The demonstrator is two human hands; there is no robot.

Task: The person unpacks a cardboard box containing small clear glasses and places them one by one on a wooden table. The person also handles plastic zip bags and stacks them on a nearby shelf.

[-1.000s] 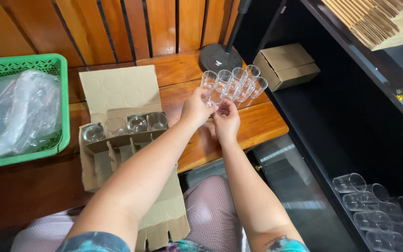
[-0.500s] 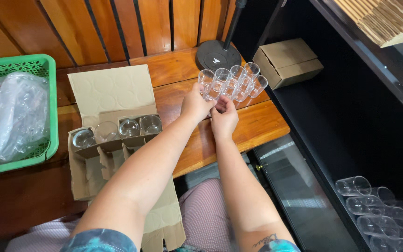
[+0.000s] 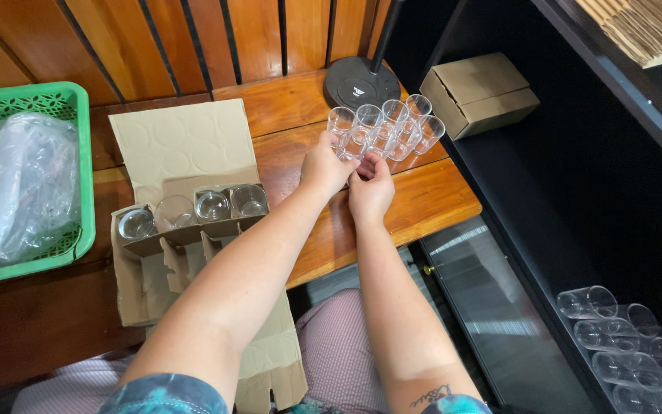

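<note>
Several clear glasses (image 3: 392, 123) stand packed together on the wooden table (image 3: 430, 195), in front of a black round lamp base (image 3: 358, 80). My left hand (image 3: 322, 165) and my right hand (image 3: 371, 190) meet at the near edge of this group. Their fingertips close around one front glass (image 3: 362, 146), which is partly hidden by the fingers. To the left lies an open cardboard divider box (image 3: 185, 146) with a row of glasses (image 3: 224, 205) in its slots.
A green plastic basket (image 3: 78, 165) holding crumpled clear plastic sits at the far left. A small closed cardboard box (image 3: 484, 92) rests on the dark shelf unit to the right. More clear glasses (image 3: 622, 337) lie on a lower shelf at the bottom right.
Both hands stay at the front of the group of glasses, fingers shifting slightly. The view itself drifts a little.
</note>
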